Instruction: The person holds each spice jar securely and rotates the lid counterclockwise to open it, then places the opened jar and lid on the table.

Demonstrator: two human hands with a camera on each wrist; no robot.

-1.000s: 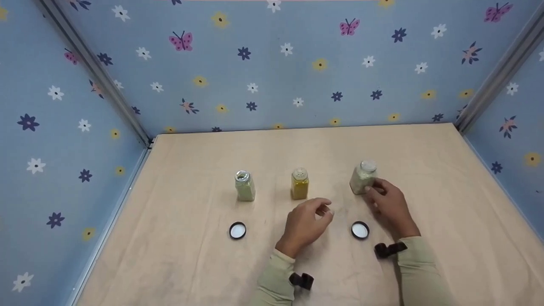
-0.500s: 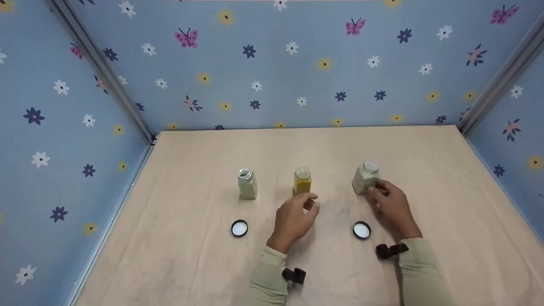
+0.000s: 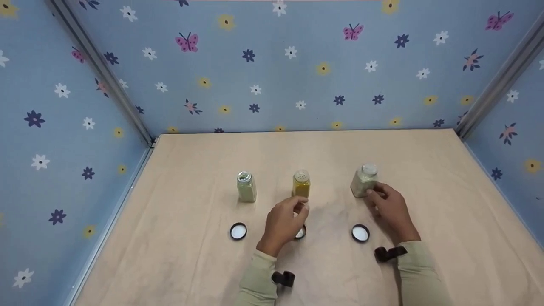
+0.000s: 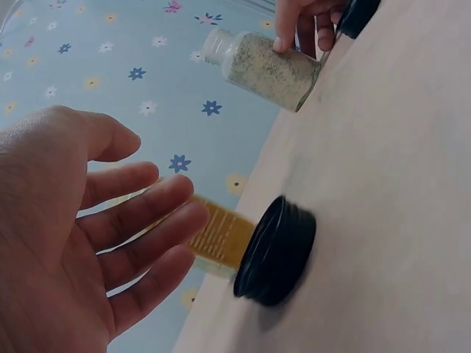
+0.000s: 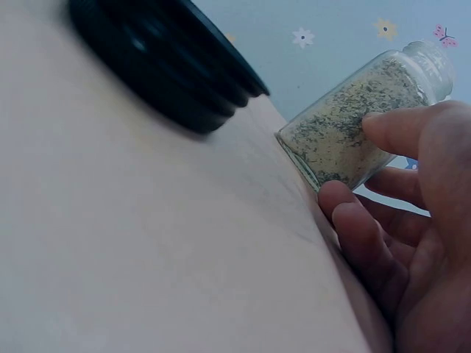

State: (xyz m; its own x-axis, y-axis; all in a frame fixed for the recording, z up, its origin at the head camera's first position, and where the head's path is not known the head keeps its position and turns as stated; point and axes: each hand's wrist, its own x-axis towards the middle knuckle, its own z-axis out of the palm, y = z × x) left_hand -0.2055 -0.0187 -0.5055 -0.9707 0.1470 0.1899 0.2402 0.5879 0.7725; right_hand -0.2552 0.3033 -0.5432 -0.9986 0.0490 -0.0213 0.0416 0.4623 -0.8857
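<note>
My right hand [image 3: 393,208] is at the right side of a glass spice jar [image 3: 363,182] of pale, green-flecked seasoning, thumb on its front and fingers round the side. The jar stands upright on the cloth. My left hand [image 3: 282,223] hovers over the middle, fingers loosely bent and holding nothing, as the left wrist view shows. Partly hidden by it lies a black screw lid [image 3: 301,233], also near the fingers as the black lid [image 4: 276,250]. Just beyond stands a shaker jar [image 3: 301,187] of yellow powder, its base hidden by the left hand.
At left stands an open-necked glass jar [image 3: 246,191] with pale green contents. In front of it lies a black-rimmed lid [image 3: 238,231], white inside up; a similar lid [image 3: 360,233] lies before the right jar. Flowered blue panels [image 3: 272,76] enclose the cloth-covered table [image 3: 191,170].
My left hand has moved left and slightly toward me, from right of the yellow jar to in front of it, uncovering part of the middle lid. The right hand stays at its jar.
</note>
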